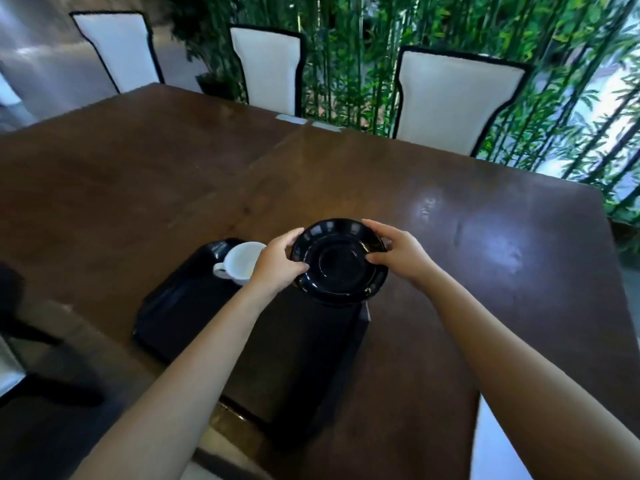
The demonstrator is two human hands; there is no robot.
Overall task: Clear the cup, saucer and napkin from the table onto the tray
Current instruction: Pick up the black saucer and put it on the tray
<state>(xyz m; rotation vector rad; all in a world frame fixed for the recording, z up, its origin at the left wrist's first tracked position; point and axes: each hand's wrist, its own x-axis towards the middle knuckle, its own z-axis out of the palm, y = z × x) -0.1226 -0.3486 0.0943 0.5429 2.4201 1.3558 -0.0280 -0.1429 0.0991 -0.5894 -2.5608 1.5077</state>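
Observation:
A glossy black saucer is held tilted above the far right corner of the black tray. My left hand grips its left rim and my right hand grips its right rim. A white cup stands upright in the tray's far corner, just left of my left hand, handle to the left. I see no napkin; my forearms cover part of the tray.
The dark brown wooden table stretches ahead and to both sides. Three white chairs with black trim stand along its far edge, with green bamboo plants behind them. The table's near edge runs under my forearms.

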